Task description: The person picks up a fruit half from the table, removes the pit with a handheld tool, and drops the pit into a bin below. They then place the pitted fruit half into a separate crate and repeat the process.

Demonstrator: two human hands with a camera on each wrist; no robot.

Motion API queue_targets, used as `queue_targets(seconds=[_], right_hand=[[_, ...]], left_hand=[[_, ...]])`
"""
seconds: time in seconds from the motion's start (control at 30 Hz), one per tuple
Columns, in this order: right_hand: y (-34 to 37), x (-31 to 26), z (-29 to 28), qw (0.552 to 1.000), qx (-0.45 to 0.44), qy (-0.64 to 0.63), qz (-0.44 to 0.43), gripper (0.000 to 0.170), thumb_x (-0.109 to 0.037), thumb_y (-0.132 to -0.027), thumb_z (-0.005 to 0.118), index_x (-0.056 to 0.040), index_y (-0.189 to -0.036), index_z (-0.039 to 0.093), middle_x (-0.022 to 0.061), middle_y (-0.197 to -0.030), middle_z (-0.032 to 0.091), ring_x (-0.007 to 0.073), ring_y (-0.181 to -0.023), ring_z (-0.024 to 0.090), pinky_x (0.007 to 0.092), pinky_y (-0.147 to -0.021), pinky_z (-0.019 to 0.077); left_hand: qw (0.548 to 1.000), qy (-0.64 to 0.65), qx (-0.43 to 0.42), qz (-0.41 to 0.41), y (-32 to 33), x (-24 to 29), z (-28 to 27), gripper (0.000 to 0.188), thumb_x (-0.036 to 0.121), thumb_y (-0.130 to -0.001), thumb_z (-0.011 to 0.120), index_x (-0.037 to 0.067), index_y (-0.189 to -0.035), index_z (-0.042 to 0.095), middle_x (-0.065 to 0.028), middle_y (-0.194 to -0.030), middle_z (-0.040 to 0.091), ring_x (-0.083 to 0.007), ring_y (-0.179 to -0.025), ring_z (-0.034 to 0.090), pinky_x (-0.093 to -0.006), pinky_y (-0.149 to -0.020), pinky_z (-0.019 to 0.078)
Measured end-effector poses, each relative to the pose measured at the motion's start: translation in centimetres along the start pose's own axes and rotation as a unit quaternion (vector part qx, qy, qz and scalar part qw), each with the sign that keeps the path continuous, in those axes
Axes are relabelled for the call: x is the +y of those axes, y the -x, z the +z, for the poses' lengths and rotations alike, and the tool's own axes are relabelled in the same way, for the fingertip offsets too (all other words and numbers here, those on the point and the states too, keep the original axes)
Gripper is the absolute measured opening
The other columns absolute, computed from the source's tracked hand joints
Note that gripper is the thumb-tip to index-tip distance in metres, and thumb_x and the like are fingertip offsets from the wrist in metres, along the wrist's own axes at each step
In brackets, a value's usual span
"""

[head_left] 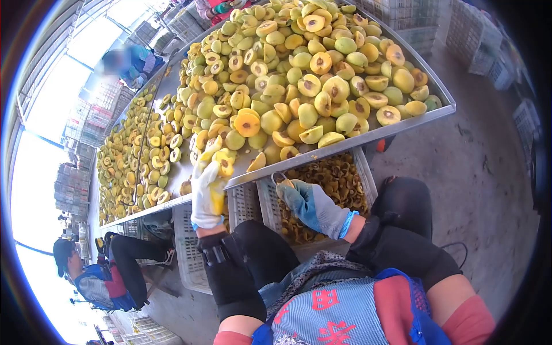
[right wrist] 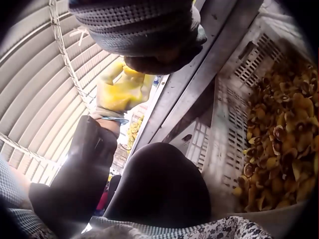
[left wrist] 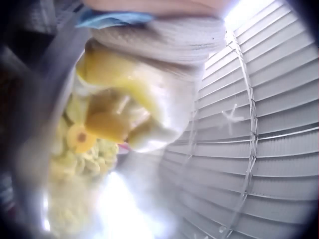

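Head view: your left hand [head_left: 208, 192] is closed round a fruit half [head_left: 224, 163], held at the middle of the worktop's near edge [head_left: 345, 142], cut face showing with pit area exposed. Your right hand [head_left: 313, 207] is just outside that edge, above the crate [head_left: 270, 201] of scraps [head_left: 339, 181], fingers curled, a small dark piece [head_left: 278, 177] pinched at the fingertips. Too small to tell what it is; I'd guess a tool. Hands are near each other, not touching. Fruit heap [head_left: 310, 86] runs from near the right corner towards the far edge; a thinner spread lies to the left.

Left wrist view: your left fingers wrap the fruit half, no open gap that I can see. Blurred, so can't tell how firm the grip is. More fruit shows past the glove, on the worktop.

Right wrist view: your right fingers are bent in; what they hold is hidden here. Crate sits below the worktop edge, scraps inside. Left glove is beyond the right one.

Step, my read: one half picked up and presented, working on the pit is the stage. Next move calls for the fruit half steady, cut face towards your right hand, fingertips brought to the pit area, left fingers clear of the small dark piece.
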State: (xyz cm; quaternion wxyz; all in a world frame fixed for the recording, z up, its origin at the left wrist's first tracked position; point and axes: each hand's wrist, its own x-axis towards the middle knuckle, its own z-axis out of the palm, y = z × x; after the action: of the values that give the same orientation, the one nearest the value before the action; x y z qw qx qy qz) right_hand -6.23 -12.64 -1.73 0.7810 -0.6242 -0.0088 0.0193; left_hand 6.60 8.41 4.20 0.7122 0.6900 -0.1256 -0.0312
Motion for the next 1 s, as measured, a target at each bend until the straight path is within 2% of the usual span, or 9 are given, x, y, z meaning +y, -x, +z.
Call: queue_targets(seconds=[0.13,0.37,0.43,0.5,0.57,0.67,0.73,0.83,1.0], right_hand=[[-0.3,-0.4,0.1,0.994,0.014,0.070,-0.079,0.038,-0.035,-0.104,0.056,0.0004,-0.116,0.066,0.0133,-0.092,0.073,0.0133,-0.082,0.059,0.0340,-0.078,0.0509],[-0.1,0.3,-0.8,0.997,0.026,0.064,-0.041,0.047,-0.045,-0.101,0.056,-0.0011,-0.113,0.068,0.0195,-0.090,0.072,0.0267,-0.078,0.066,0.0393,-0.078,0.0518],[0.0,-0.1,-1.1,0.995,0.016,0.091,-0.028,0.048,-0.047,-0.101,0.056,-0.0013,-0.113,0.068,0.0196,-0.091,0.072,0.0279,-0.078,0.067,0.0396,-0.078,0.0519],[0.1,-0.1,-1.0,0.994,0.015,0.108,-0.009,0.050,-0.048,-0.100,0.056,-0.0002,-0.113,0.068,0.0189,-0.092,0.073,0.0256,-0.080,0.067,0.0395,-0.078,0.0519],[0.2,0.0,-0.9,0.995,0.012,0.098,0.001,0.052,-0.048,-0.101,0.056,0.0009,-0.112,0.068,0.0180,-0.093,0.073,0.0236,-0.080,0.066,0.0390,-0.078,0.0519],[0.2,1.4,-0.1,0.999,0.001,0.021,0.025,0.049,-0.044,-0.102,0.055,0.0025,-0.112,0.067,0.0139,-0.093,0.072,0.0174,-0.083,0.063,0.0350,-0.078,0.0517],[-0.1,3.3,0.5,0.997,-0.012,-0.053,0.063,0.041,-0.035,-0.104,0.054,0.0035,-0.113,0.067,0.0075,-0.091,0.071,0.0084,-0.087,0.058,0.0284,-0.080,0.0509],[0.4,2.9,0.6,0.996,-0.011,-0.075,0.046,0.040,-0.034,-0.105,0.053,0.0022,-0.112,0.068,0.0060,-0.093,0.070,0.0078,-0.088,0.057,0.0276,-0.080,0.0506],[0.9,1.6,-0.5,0.997,-0.032,0.069,0.027,0.053,-0.051,-0.101,0.053,-0.0005,-0.109,0.068,0.0097,-0.087,0.070,0.0153,-0.078,0.061,0.0322,-0.072,0.0513]], left_hand=[[0.957,0.269,-0.076,-0.074,3.5,0.2,5.6,0.063,0.023,-0.088,0.060,-0.005,-0.142,0.044,-0.0233,-0.138,0.053,-0.0386,-0.124,0.057,-0.0439,-0.101,0.0503],[0.924,0.354,-0.107,-0.095,5.1,-0.8,9.8,0.064,0.028,-0.089,0.062,-0.008,-0.139,0.045,-0.0260,-0.138,0.053,-0.0411,-0.121,0.058,-0.0497,-0.097,0.0514],[0.997,0.061,-0.051,-0.008,5.7,-0.1,11.0,0.054,0.028,-0.095,0.058,-0.007,-0.135,0.048,-0.0238,-0.134,0.057,-0.0391,-0.116,0.062,-0.0469,-0.095,0.0532],[0.994,-0.100,-0.021,0.040,6.1,0.2,11.8,0.047,0.030,-0.100,0.054,-0.004,-0.131,0.051,-0.0208,-0.130,0.060,-0.0354,-0.113,0.064,-0.0434,-0.093,0.0547],[0.991,-0.119,-0.022,0.049,6.3,-0.2,12.2,0.043,0.035,-0.103,0.050,0.000,-0.128,0.053,-0.0169,-0.126,0.063,-0.0300,-0.113,0.065,-0.0394,-0.092,0.0561],[0.976,0.190,0.051,-0.095,6.1,-1.1,12.3,0.038,0.032,-0.106,0.046,0.002,-0.126,0.055,-0.0159,-0.122,0.065,-0.0301,-0.110,0.065,-0.0394,-0.092,0.0561],[0.979,0.178,0.057,-0.086,6.1,-1.7,12.5,0.040,0.035,-0.107,0.043,0.002,-0.125,0.055,-0.0165,-0.121,0.064,-0.0299,-0.109,0.066,-0.0404,-0.092,0.0558],[0.985,0.158,0.018,-0.068,6.3,-2.5,12.0,0.040,0.036,-0.106,0.044,0.002,-0.123,0.056,-0.0177,-0.120,0.065,-0.0298,-0.107,0.066,-0.0407,-0.091,0.0560],[0.981,0.140,-0.058,-0.122,5.4,-1.0,10.4,0.039,0.036,-0.103,0.051,0.000,-0.113,0.062,-0.0174,-0.111,0.068,-0.0261,-0.095,0.069,-0.0380,-0.083,0.0577]])
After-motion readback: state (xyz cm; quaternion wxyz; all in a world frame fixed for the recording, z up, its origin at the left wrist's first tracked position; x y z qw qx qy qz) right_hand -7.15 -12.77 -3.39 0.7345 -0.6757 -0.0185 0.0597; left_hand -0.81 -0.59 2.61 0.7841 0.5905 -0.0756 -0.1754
